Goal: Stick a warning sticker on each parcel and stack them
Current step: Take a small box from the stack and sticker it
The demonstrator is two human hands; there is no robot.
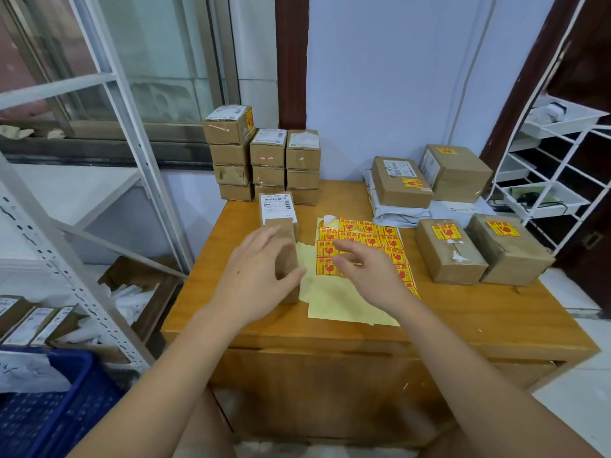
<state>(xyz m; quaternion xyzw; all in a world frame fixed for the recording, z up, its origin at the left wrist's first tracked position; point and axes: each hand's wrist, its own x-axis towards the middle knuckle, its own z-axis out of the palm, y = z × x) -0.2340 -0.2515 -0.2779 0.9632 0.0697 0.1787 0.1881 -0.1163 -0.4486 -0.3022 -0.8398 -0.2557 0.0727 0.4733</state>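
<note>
A long brown parcel (278, 215) with a white shipping label lies on the wooden table (463, 312). My left hand (256, 276) grips its near end, fingers over the top and thumb on its right side. Beside it lies a yellow backing sheet of red-and-yellow warning stickers (370, 238). My right hand (367, 276) hovers over this sheet with loosely curved fingers, thumb and forefinger apart above a sticker. Three stacks of small parcels (267, 163) stand at the back left. Parcels bearing stickers (448, 251) sit at the right.
Two more stickered boxes (401, 183) rest on grey mailer bags at the back right. A white wire rack (555, 180) stands right of the table. Left are a metal shelf frame (82, 252), a carton of parcels and a blue crate (49, 408).
</note>
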